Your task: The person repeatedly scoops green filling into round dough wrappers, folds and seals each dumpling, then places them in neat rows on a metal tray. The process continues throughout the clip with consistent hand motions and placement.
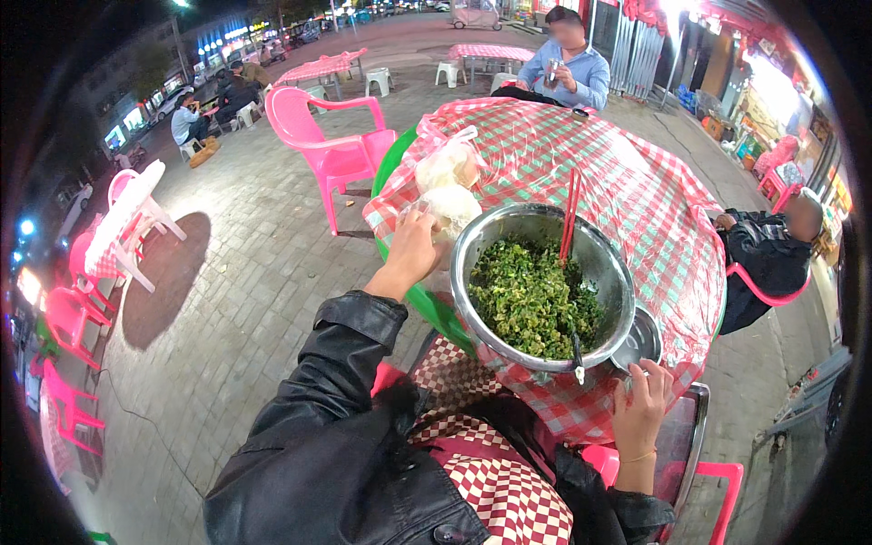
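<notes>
My left hand (409, 250) has its fingers curled on a clear plastic bag at the near one of the pale dough-like lumps (450, 204) on the round table's left. A large steel bowl (617, 272) holds chopped greens (531, 295), with red chopsticks (570, 209) standing in it and a dark utensil (577, 354) at the near rim. My right hand (645, 400) is by a small steel dish (640, 341) right of the bowl, its fingers bent and slightly apart, with nothing visible held.
The table's checked cover (663, 209) has plastic over it. A seated person holding a glass (568, 68) is across, another (777, 254) at right. A pink chair (327, 154) stands left of the table, a metal tray (690, 418) lies at lower right. Other tables and diners are behind.
</notes>
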`<state>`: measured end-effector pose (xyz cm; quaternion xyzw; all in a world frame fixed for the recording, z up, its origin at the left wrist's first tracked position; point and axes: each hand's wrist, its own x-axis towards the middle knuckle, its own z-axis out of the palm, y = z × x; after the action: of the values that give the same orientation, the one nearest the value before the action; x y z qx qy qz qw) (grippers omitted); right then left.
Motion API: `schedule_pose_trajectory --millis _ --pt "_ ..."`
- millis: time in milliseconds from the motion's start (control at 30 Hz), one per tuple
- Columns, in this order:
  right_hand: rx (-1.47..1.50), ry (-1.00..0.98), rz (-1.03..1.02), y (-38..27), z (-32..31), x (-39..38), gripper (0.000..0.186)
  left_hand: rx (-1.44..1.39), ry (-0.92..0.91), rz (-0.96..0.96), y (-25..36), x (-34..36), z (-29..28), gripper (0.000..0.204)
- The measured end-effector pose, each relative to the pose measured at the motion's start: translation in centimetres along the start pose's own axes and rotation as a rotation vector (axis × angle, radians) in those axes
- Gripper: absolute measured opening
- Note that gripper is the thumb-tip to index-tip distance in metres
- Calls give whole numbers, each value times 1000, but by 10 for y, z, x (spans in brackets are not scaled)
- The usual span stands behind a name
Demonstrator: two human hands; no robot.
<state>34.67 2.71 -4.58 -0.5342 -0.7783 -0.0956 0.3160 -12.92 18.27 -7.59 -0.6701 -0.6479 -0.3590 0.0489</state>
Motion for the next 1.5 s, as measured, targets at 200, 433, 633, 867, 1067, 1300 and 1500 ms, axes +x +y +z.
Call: schedule_pose_trajectory --millis 200,433,633,867,1067,1300,1500 --pt "-68 -50 77 -4 7 -2 36 -114 -159 -109 -6 14 -5 39" --pt "-180 -42 84 -2 15 4 36 -638 157 -215 30 -4 -39 21" --pt "-215 -6 160 14 35 6 55 -1857 -183 -459 93 -31 -91 46" --pt "-167 65 135 19 39 1 51 -1987 -507 -721 189 -61 -99 47" --pt "-116 -26 273 3 13 22 51 -2049 -648 -650 231 -61 -82 51" --pt "157 139 -136 -79 -25 56 58 -2050 -823 -780 256 -69 -71 58" --pt "338 173 -309 -89 -18 68 57 -2015 -785 -794 246 -71 -72 59"
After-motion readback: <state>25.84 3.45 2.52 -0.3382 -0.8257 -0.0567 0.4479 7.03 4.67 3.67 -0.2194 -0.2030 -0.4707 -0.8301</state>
